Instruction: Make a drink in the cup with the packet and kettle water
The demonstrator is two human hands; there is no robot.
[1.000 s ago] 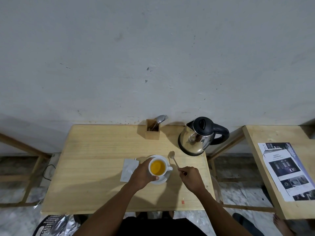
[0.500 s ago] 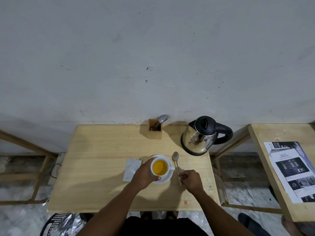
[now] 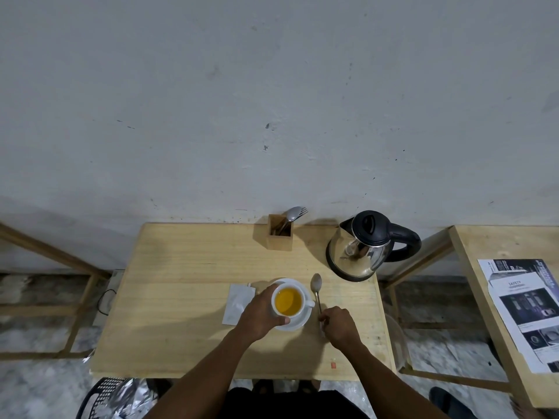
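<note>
A white cup [image 3: 289, 300] full of orange-yellow liquid stands on a white saucer [image 3: 298, 323] on the wooden table [image 3: 187, 297]. My left hand [image 3: 261, 313] grips the cup's left side. To the right, a metal spoon [image 3: 317, 285] lies on the table beside the saucer, and my right hand [image 3: 338, 326] pinches its handle end. A white packet [image 3: 237, 302] lies flat just left of my left hand. The steel kettle [image 3: 363, 246] with a black lid and handle stands at the table's back right.
A wooden holder [image 3: 279, 235] with cutlery stands at the back by the wall. A small red scrap [image 3: 333, 365] lies near the front edge. A second wooden table [image 3: 481, 267] with a printed sheet [image 3: 526, 309] is at the right. A black basket [image 3: 102, 397] sits on the floor.
My right hand lowered the spoon from a raised tilt until it lies flat on the table beside the saucer. My left hand kept its grip on the cup.
</note>
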